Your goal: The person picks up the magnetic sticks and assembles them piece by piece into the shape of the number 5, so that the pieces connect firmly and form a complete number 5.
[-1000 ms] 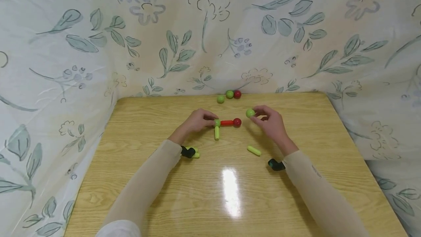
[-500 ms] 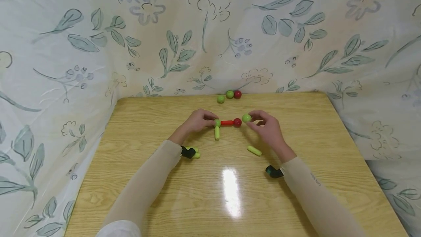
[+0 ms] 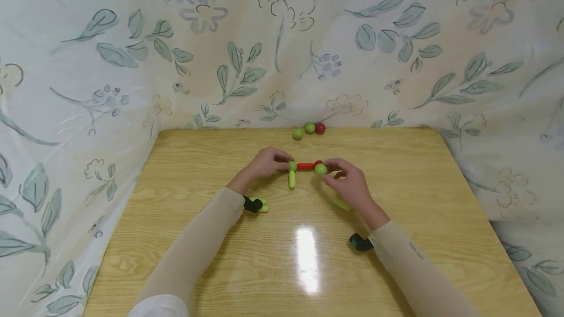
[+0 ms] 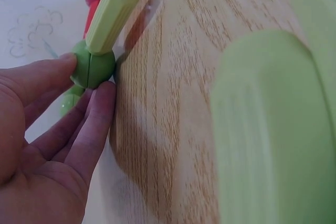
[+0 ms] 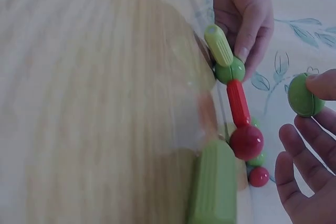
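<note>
My left hand pinches a green ball between thumb and fingers. A yellow-green rod and a red rod are joined to that ball. At the red rod's far end sits a dark red ball. My right hand pinches another green ball by thumb and fingertips. In the head view this ball overlaps the red one; the right wrist view shows a gap between them. Under my right hand lies a loose yellow-green rod, partly covered in the head view.
Two green balls and a red ball stand at the back edge of the wooden table. Yellow-green rods lie by my left wrist. Flowered cloth rises behind the table.
My right hand has moved left and nearer with its green ball, from right of the red ball to overlapping it in the head view. My left hand keeps its hold.
</note>
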A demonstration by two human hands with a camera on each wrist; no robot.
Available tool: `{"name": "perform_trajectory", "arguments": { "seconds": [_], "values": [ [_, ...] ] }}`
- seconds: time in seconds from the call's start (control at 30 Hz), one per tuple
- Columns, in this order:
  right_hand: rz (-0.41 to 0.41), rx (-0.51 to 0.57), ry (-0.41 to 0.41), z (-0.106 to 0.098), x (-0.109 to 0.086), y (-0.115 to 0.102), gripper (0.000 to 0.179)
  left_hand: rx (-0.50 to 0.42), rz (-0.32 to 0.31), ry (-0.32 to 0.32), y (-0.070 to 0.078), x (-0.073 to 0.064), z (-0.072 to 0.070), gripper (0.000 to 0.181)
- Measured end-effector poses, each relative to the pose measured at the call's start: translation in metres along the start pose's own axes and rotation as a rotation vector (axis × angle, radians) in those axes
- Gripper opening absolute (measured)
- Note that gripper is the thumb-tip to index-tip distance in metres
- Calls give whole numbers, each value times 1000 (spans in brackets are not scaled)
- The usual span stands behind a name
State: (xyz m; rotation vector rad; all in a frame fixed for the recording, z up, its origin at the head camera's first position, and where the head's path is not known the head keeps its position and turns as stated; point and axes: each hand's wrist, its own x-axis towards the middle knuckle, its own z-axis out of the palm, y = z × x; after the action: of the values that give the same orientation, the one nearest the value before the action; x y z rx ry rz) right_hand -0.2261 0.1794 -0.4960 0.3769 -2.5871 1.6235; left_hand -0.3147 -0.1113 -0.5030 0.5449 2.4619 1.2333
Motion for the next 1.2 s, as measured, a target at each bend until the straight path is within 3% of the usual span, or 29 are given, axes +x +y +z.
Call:
{"name": "perform_trajectory", "arguments": {
  "seconds": [0.6, 1.2],
  "values": [
    [-18, 19, -83, 32, -26, 2, 33, 2, -4, 7, 2, -3, 3, 24],
    [-33, -49, -120, 52, -30, -3, 32, 2, 12, 7, 3, -4, 3, 24]
  ]
}}
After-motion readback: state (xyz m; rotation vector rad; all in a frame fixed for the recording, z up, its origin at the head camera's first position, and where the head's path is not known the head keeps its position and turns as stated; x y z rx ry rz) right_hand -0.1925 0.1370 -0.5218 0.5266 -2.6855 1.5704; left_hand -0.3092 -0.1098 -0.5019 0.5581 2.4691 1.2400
